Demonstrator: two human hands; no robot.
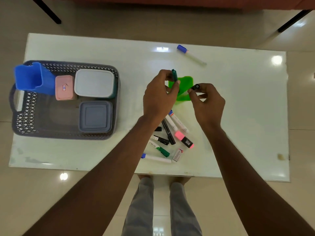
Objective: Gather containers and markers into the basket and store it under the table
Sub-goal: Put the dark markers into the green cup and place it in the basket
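Note:
My left hand [160,96] holds a dark green marker [174,75] upright above a green cup [185,87] in the middle of the white table [238,108]. My right hand [207,101] pinches a small black cap [196,86] just to the right of it. Below my hands lies a pile of several markers [167,137], among them a pink highlighter [184,139]. One blue-capped marker [190,55] lies alone at the far side. The grey basket [25,120] at the left holds a blue cup [32,79], a pink box [64,87], a white-lidded container [94,82] and a grey container [95,116].
Dark furniture legs [49,12] stand on the tiled floor beyond the table. My legs show below the table's near edge. A small brown stain [280,156] marks the table's right front corner.

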